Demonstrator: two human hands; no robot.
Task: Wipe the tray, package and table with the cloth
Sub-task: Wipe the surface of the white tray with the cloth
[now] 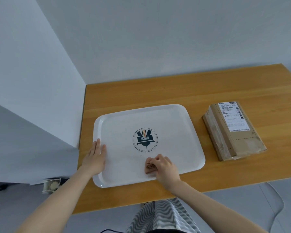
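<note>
A white tray point(166, 121) with a dark round logo in its middle lies on the wooden table point(158, 91). My left hand point(95, 157) rests flat, fingers straight, on the tray's near left rim. My right hand point(165, 167) grips a small folded brown cloth point(149, 167) and holds it down on the tray's near part, just below the logo. A brown cardboard package point(232, 132) with a white shipping label lies on the table to the right of the tray, apart from it.
White walls close the table's left and far sides. A power strip point(51, 184) lies on the floor at the lower left, and a thin cable point(275, 214) runs over the floor at the lower right. Striped clothing point(160, 216) shows below the table's near edge.
</note>
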